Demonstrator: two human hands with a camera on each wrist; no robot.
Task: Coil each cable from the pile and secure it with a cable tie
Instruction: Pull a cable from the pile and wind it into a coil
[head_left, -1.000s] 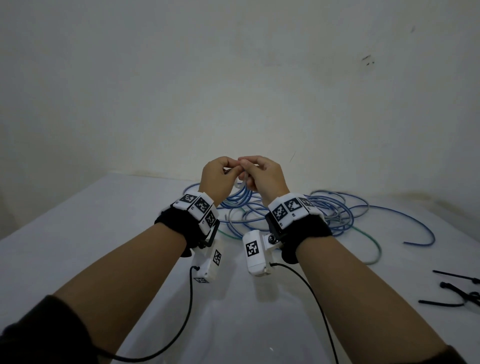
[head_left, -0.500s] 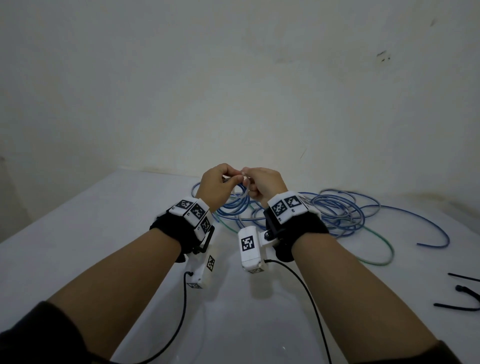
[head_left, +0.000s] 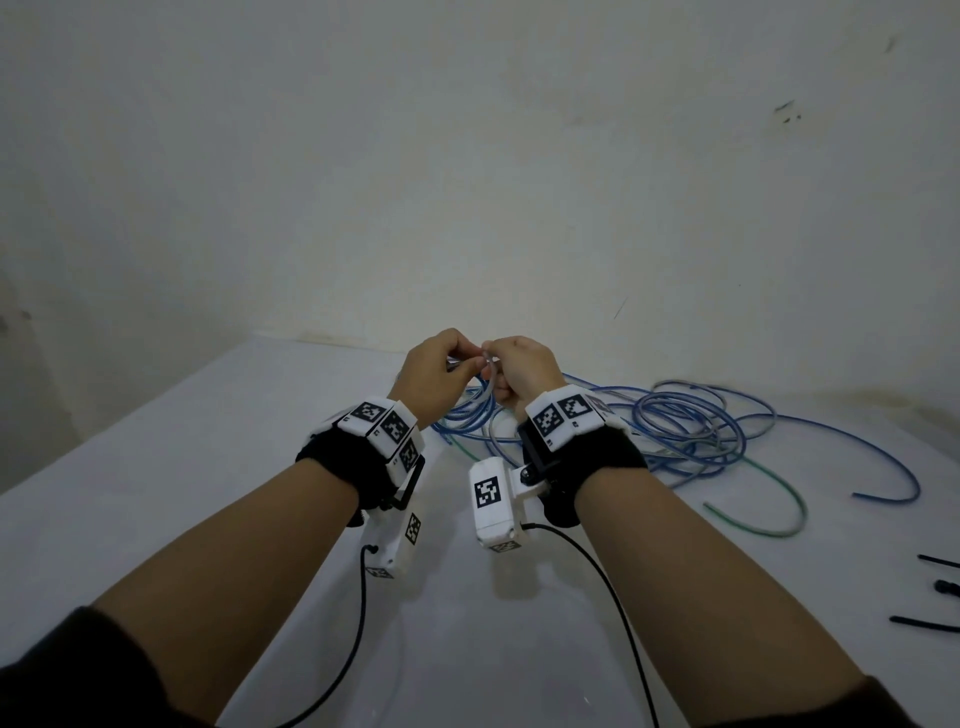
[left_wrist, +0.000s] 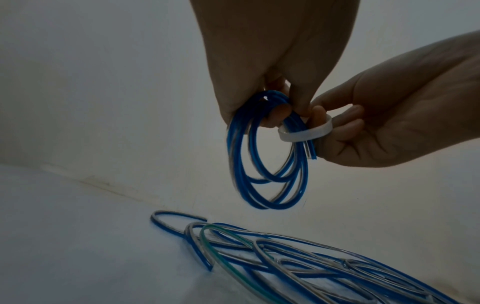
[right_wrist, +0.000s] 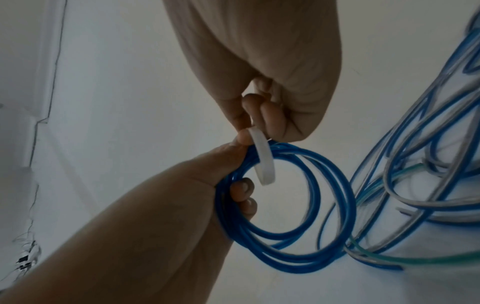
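A small coil of blue cable (left_wrist: 275, 205) (right_wrist: 285, 265) hangs in the air above the white table (head_left: 156, 493). My left hand (head_left: 436, 374) (left_wrist: 285, 107) grips the coil's top, fingers curled through the loops. A white cable tie (left_wrist: 303, 134) (right_wrist: 265, 162) curves round the coil's strands. My right hand (head_left: 519, 374) (right_wrist: 259, 115) pinches this tie right beside the left hand's fingertips. In the head view the hands hide most of the coil and tie.
A loose pile of blue and grey cables (head_left: 685, 431) (left_wrist: 285, 257) lies on the table beyond the hands, with a green cable (head_left: 779, 519) trailing to the right. A few black cable ties (head_left: 935, 587) lie at the table's right edge. A wall stands close behind.
Both hands stay together on the coil and tie and have sunk slightly toward the table. The head view has shifted, so the pile sits further right.
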